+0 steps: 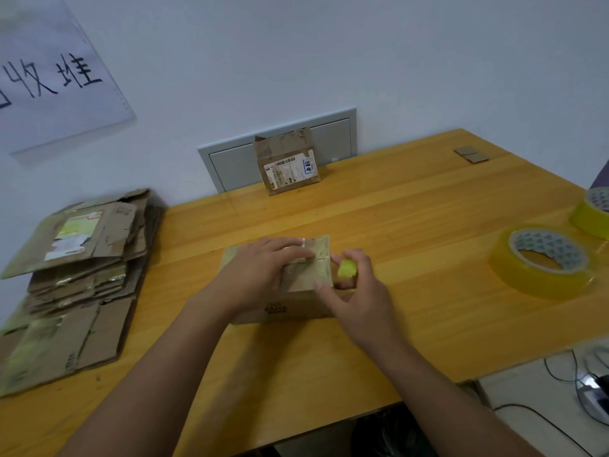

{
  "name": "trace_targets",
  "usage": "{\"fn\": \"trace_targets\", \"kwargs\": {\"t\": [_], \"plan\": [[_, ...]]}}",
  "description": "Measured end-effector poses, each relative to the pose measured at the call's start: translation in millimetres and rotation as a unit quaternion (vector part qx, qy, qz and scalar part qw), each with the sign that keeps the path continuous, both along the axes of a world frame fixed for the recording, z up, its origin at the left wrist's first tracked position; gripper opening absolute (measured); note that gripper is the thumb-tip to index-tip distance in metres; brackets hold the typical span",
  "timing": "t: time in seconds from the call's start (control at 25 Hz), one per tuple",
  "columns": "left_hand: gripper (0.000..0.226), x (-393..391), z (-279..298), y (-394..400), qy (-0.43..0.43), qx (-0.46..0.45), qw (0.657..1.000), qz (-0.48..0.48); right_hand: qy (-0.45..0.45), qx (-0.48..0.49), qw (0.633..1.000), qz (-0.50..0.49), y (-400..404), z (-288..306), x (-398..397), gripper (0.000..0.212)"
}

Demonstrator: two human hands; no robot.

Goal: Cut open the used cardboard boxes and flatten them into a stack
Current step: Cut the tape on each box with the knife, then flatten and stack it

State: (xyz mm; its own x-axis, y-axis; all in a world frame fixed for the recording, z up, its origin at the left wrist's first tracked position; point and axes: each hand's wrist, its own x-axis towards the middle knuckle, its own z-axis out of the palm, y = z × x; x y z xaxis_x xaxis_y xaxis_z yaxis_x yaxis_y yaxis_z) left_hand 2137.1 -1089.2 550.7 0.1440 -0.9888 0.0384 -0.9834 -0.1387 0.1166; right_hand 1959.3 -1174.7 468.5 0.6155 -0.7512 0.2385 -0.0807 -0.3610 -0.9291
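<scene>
A small taped cardboard box stands on the wooden table in front of me. My left hand lies flat on its top, fingers stretched toward the taped seam. My right hand grips a yellow-green cutter at the box's right top edge; its blade is hidden. A second, opened box with a shipping label stands at the table's far edge against the wall. A stack of flattened cardboard lies at the left end of the table.
Two rolls of yellow tape lie at the right. Small cardboard scraps rest at the far right corner. A paper sign hangs on the wall. Cables and a white surface sit below the table's right edge.
</scene>
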Motion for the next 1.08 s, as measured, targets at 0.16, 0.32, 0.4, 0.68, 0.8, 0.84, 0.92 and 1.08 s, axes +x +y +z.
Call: {"fn": "trace_targets", "kwargs": {"t": [0.16, 0.32, 0.4, 0.68, 0.8, 0.84, 0.92, 1.08], "plan": [[0.056, 6.3, -10.4, -1.1, 0.032, 0.007, 0.999, 0.020, -0.045, 0.030, 0.998, -0.016, 12.1, -1.7, 2.6, 0.059], [0.057, 7.6, -6.6, -6.9, 0.006, 0.025, 0.999, 0.021, 0.008, 0.074, 0.997, -0.032, -11.8, 4.3, 17.1, 0.063], [0.052, 1.3, -4.5, -8.8, -0.001, 0.002, 1.000, 0.014, 0.033, 0.102, 0.994, -0.020, -16.4, 4.5, 23.5, 0.069], [0.042, -16.5, -12.8, -9.5, 0.019, -0.042, 0.998, 0.041, -0.032, 0.141, 0.989, -0.019, 9.5, -4.3, 19.2, 0.075], [0.038, -26.2, -21.5, -6.7, 0.090, -0.102, 0.988, 0.074, -0.050, 0.154, 0.987, -0.002, 12.5, -7.6, 14.4, 0.071], [0.037, -27.4, -24.5, -5.1, 0.105, -0.119, 0.984, 0.081, -0.049, 0.154, 0.987, 0.011, 11.5, -7.6, 12.6, 0.068], [0.035, -26.6, -29.5, -3.3, 0.111, -0.145, 0.979, 0.085, -0.066, 0.172, 0.983, 0.023, 5.8, -3.9, 8.4, 0.057], [0.030, -24.9, -34.6, -2.6, 0.065, -0.162, 0.980, 0.090, -0.160, 0.150, 0.974, -0.058, -17.2, 12.6, -5.7, 0.026]]}}
